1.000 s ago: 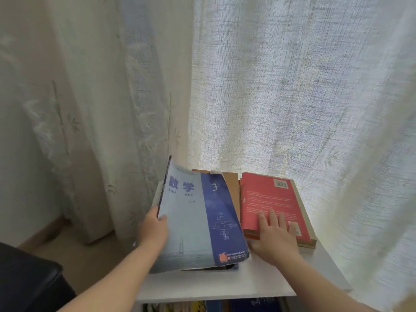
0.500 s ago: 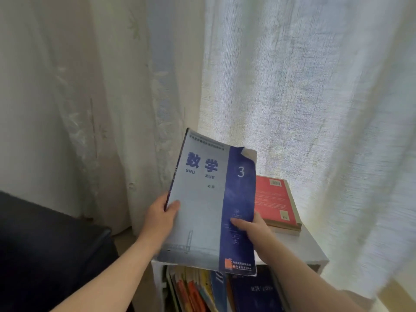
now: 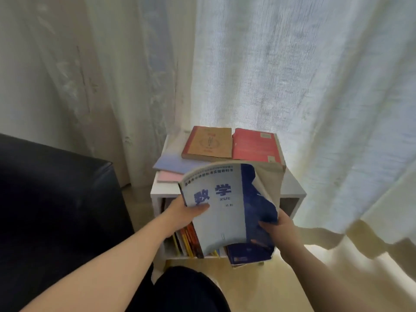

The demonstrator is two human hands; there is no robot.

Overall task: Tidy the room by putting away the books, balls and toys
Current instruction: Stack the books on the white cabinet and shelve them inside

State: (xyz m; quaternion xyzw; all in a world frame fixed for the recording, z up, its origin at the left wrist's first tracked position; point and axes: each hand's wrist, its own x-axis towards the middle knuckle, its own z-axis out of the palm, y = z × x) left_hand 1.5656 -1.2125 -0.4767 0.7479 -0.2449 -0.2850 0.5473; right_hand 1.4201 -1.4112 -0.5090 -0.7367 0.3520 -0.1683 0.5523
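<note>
Left grip [image 3: 183, 213] pinches the maths book [image 3: 222, 212] at its spine edge, thumb curled over the pale cover, fingers hidden behind. My right grip [image 3: 281, 230] holds the opposite, dark-blue edge low down, thumb on the front. The book hangs in front of the open side of the white shelf [image 3: 157, 191] and hides much of its compartment. Upright books [image 3: 190, 238] fill the compartment's left part, and a dark blue book [image 3: 247, 254] sticks out at the bottom, just below mine. On the shelf's top a brown book [image 3: 209, 143] and a red book [image 3: 254, 146] lie side by side, with a lilac booklet [image 3: 171, 164] over a pink booklet [image 3: 167, 176] nearer me. A pale curtain [image 3: 292, 86] hangs behind; a black seat [image 3: 56, 199] stands to the left. Both forearms reach forward and down. The cover faces me, bowed, its long axis roughly upright, title end up, top edge bending away
</note>
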